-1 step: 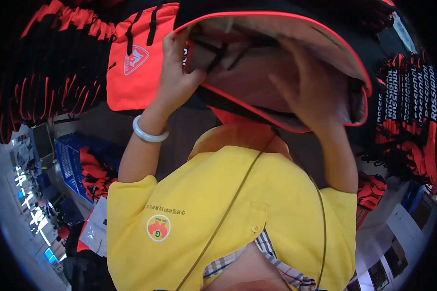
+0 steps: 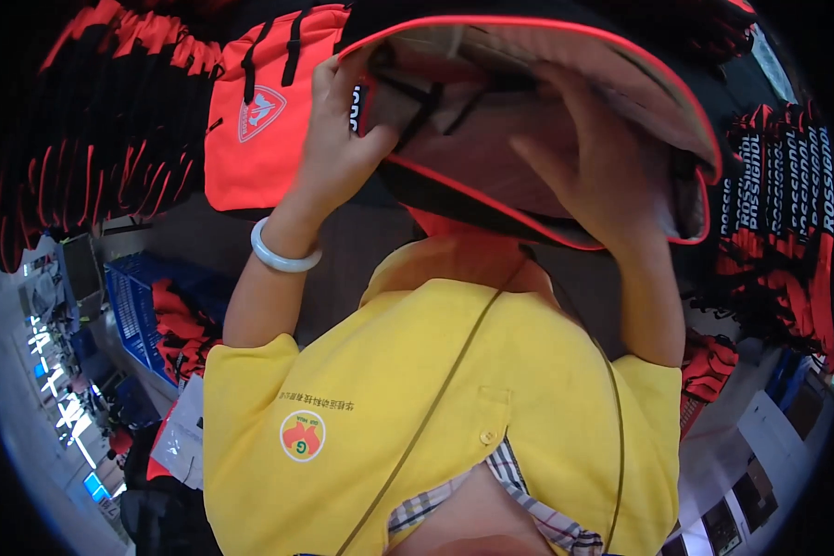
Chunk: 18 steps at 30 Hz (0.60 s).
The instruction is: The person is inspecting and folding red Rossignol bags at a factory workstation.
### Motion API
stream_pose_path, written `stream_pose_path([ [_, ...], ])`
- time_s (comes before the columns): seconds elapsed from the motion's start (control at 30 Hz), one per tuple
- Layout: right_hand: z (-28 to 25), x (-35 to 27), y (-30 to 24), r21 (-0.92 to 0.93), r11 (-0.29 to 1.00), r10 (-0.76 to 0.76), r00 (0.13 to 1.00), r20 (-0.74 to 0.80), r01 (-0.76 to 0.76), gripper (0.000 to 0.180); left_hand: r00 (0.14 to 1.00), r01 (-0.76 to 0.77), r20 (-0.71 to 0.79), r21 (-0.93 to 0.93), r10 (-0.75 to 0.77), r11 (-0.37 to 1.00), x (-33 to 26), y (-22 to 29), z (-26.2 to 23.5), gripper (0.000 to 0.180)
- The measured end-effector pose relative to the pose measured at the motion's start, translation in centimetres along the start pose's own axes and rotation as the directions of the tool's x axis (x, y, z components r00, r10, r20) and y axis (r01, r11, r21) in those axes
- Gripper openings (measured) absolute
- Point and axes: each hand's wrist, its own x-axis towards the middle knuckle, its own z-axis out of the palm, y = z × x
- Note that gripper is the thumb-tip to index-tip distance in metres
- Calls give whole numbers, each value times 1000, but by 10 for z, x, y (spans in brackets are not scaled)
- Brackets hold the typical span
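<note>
Your left hand (image 2: 338, 148) grips the left edge of the open bag (image 2: 537, 102), a black bag piped in red with a pale grey lining, held up at the far centre of the view. The fingers curl over the rim and the thumb presses the outside, so this hand is closed on the bag's edge. A pale bangle (image 2: 282, 255) circles the left wrist.

Your right hand (image 2: 588, 176) lies inside the bag's mouth, palm against the lining, fingers spread and only partly bent; whether it pinches any fabric cannot be told. The red-piped rim arcs over both hands from far left to far right and drops past the right wrist, enclosing the right hand closely.

Just left of the left hand hangs an orange bag (image 2: 259, 130) with black straps, its right edge touching or overlapping the open bag. Further left, stacked black-and-red goods (image 2: 93, 120) crowd the far-left margin; similar black-and-red items (image 2: 778, 213) fill the right margin, just beside the bag's right rim.

Your yellow shirt (image 2: 435, 408) fills the near centre. A blue crate (image 2: 144, 306) stands at near left, well apart from the hands, with open floor visible only at the lower corners.
</note>
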Motion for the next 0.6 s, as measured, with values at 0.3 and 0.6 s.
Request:
stream_pose_path([
  [0.3, 55, -40, 8, 440, 897, -252, 760, 599, -49, 34, 996, -47, -85, -362, 17, 931, 35, -28, 34, 62],
  [0.6, 57, -56, 23, 556, 808, 228, 974, 10, -194, 23, 991, 7, 129, -289, 32, 957, 31, -27, 66, 67],
])
